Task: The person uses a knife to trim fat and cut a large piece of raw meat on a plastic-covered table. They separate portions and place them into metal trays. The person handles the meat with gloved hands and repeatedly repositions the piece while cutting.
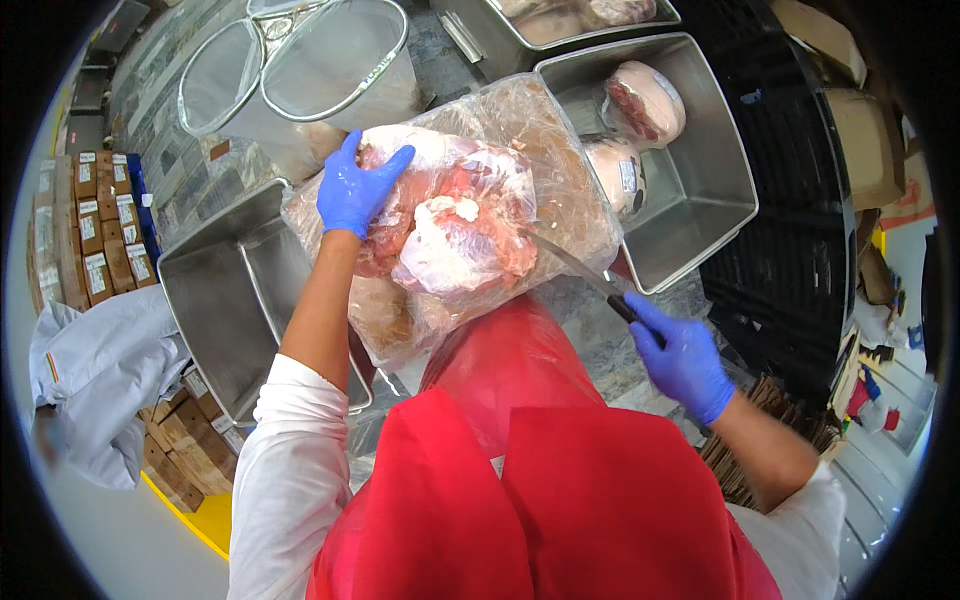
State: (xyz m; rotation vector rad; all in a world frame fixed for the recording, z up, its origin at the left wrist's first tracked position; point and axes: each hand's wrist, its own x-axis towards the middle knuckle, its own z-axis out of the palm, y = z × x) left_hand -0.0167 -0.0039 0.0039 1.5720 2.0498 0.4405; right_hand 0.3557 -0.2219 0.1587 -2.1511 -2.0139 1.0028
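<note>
A large raw cut of meat (455, 235), pink with white fat and partly in clear plastic, lies on a plastic-covered cardboard box (560, 165) in front of me. My left hand (360, 187), in a blue glove, grips its left side with thumb and forefinger spread; the other fingers are partly hidden. In my right hand (682, 355), also blue-gloved, is the black handle of a knife (585, 270). That hand is closed around it, right of the box. The long blade points up and left, its tip at the meat's right edge.
A metal tub (735, 190) on the right holds wrapped meat pieces (645, 103); another metal tub (215, 275) stands left. Clear bag-lined hoops (335, 70) are at the back. Stacked cartons (100, 220) and a person in a pale coat (110, 370) are far left. Flattened cardboard (770, 440) lies lower right.
</note>
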